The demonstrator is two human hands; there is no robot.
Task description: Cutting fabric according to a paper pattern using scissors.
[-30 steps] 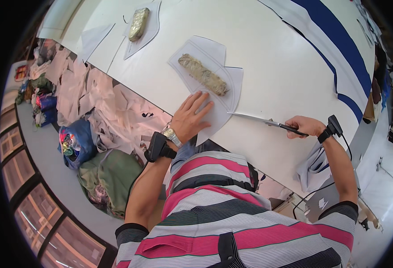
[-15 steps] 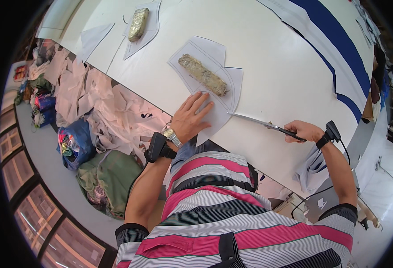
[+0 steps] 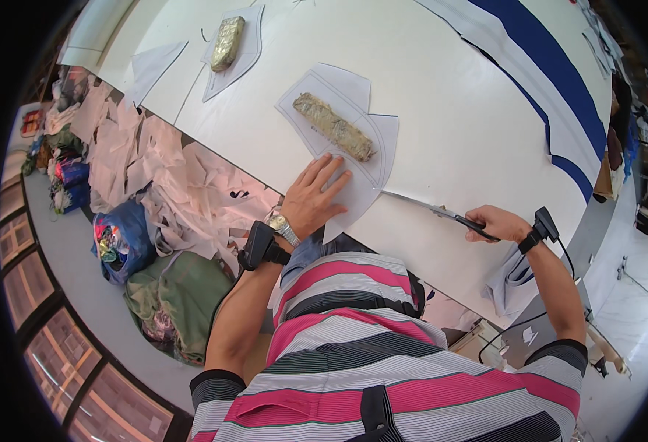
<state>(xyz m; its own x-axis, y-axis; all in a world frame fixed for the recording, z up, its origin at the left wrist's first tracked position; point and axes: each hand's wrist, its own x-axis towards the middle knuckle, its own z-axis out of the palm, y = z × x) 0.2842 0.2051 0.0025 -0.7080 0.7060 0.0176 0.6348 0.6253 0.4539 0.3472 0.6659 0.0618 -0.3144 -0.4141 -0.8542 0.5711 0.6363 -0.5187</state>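
Note:
My left hand [image 3: 311, 197] lies flat, fingers spread, on the near part of a white pattern piece [image 3: 384, 141] with drawn lines along its edges. A long bar wrapped in yellowish tape [image 3: 333, 127] rests on that piece, just beyond my fingertips. In my right hand [image 3: 496, 222] is a pair of scissors [image 3: 445, 212], its dark handles in my closed fingers. The blades point left, low over the white tabletop, and their tip is at the right edge of the pattern piece. Whether the tip touches the piece I cannot tell.
Another taped bar [image 3: 227, 44] sits on a smaller white piece [image 3: 247, 62] at the far left of the table [image 3: 456, 125]. Blue and white cloth [image 3: 552, 66] stretches along the right. Folded cloth [image 3: 512, 283] hangs near the front edge. Paper scraps [image 3: 184, 173] fill the left side below.
My right hand and the scissors have shifted very slightly toward me. My left hand stays flat on the pattern piece. The whole view has moved a little.

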